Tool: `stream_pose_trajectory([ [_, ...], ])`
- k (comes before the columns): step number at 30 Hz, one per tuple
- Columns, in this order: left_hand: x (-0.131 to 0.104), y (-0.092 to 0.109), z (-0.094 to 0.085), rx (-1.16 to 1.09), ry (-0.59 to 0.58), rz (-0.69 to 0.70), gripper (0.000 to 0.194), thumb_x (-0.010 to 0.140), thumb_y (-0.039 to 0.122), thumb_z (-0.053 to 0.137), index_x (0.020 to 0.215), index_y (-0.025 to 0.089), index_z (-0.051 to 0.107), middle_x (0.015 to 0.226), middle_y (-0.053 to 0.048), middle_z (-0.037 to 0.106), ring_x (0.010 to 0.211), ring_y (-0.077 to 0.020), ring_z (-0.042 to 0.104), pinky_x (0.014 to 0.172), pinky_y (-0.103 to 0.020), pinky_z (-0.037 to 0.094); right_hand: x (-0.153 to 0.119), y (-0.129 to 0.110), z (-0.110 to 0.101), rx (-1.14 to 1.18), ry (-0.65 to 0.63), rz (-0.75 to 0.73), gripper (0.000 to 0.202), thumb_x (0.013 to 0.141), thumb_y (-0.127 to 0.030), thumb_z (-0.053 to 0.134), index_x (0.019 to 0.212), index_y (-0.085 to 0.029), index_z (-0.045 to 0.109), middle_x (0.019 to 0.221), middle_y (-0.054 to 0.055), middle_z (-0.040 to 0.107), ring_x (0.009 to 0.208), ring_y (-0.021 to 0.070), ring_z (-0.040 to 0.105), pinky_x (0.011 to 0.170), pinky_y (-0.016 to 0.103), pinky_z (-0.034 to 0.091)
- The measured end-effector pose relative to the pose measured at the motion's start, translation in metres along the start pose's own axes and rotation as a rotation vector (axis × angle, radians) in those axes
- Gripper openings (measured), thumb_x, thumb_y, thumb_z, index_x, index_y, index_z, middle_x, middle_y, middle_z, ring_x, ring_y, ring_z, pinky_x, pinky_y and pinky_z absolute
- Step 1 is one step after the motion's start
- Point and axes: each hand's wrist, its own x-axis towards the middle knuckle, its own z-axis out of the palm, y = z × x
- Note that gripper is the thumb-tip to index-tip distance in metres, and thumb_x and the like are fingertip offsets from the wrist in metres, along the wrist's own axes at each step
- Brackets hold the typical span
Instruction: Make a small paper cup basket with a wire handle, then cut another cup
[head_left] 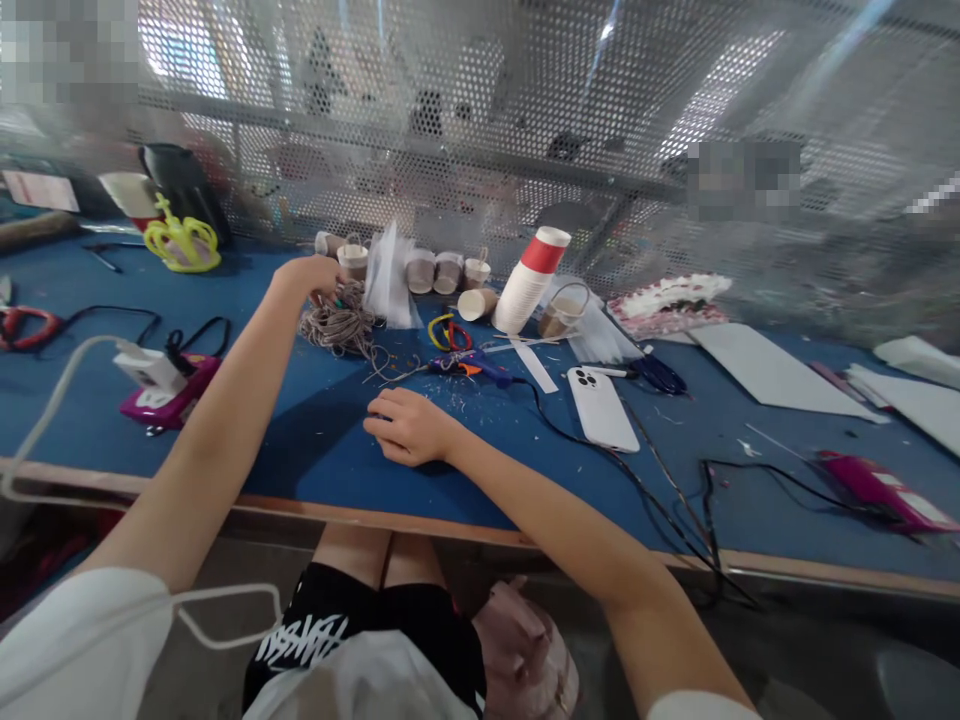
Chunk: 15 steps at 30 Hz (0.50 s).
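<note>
My left hand (pixel 319 277) reaches to the back of the blue table, at the upper edge of a tangled heap of grey-brown cord (pixel 339 325). Its fingertips are partly hidden there, beside a small cup (pixel 352 262) with a light rim. On the tabletop nearer to me rests my right hand (pixel 405 427), its fingers curled and bent downward; anything under them is hidden. A blue-purple glue gun (pixel 476 367) with an orange trigger lies just behind my right hand. Scissors with yellow and red handles (pixel 451 333) sit behind the glue gun.
Small wrapped cups (pixel 448 272) and clear plastic bags (pixel 390 280) line the back. A tall paper-cup stack (pixel 531 282) leans beside them. A white phone (pixel 602 410) and black cables lie right. Left are a purple power strip (pixel 171 392) and a yellow crown (pixel 182 243). Perforated metal stands behind.
</note>
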Motion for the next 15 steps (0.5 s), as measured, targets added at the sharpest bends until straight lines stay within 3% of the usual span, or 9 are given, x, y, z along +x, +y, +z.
stream_pose_trajectory([
  [4, -0.005, -0.009, -0.005, -0.156, -0.147, 0.016, 0.059, 0.083, 0.020, 0.065, 0.139, 0.022, 0.049, 0.134, -0.008, 0.062, 0.097, -0.0191, 0.070, 0.074, -0.022, 0.055, -0.001, 0.001, 0.000, 0.002, 0.002, 0.038, 0.022, 0.089, -0.017, 0.041, 0.093, -0.013, 0.062, 0.092, 0.011, 0.062, 0.081, 0.0204, 0.047, 0.075, 0.032, 0.040],
  [9, -0.009, -0.019, -0.004, -0.251, -0.268, 0.005, 0.078, 0.083, 0.010, 0.063, 0.150, 0.012, 0.022, 0.110, -0.006, 0.073, 0.084, -0.0105, 0.067, 0.076, -0.021, 0.054, -0.001, 0.000, 0.001, -0.010, 0.016, 0.046, 0.021, 0.089, -0.016, 0.042, 0.091, -0.012, 0.063, 0.090, 0.011, 0.062, 0.080, 0.0197, 0.047, 0.074, 0.032, 0.041],
  [12, -0.004, -0.021, -0.001, -0.230, -0.279, -0.009, 0.082, 0.081, 0.014, 0.068, 0.149, 0.011, 0.023, 0.102, -0.005, 0.075, 0.085, -0.0119, 0.067, 0.075, -0.022, 0.054, -0.001, -0.001, 0.001, -0.031, 0.023, 0.039, 0.021, 0.089, -0.016, 0.043, 0.090, -0.012, 0.063, 0.088, 0.010, 0.063, 0.080, 0.0200, 0.048, 0.073, 0.032, 0.042],
  [15, 0.004, -0.018, 0.005, -0.186, -0.266, 0.001, 0.072, 0.078, 0.022, 0.072, 0.142, 0.015, 0.039, 0.119, -0.008, 0.070, 0.095, -0.0160, 0.067, 0.075, -0.022, 0.054, -0.001, -0.001, 0.000, -0.053, -0.017, 0.051, 0.021, 0.090, -0.017, 0.043, 0.090, -0.012, 0.063, 0.089, 0.010, 0.063, 0.080, 0.0197, 0.050, 0.075, 0.032, 0.042],
])
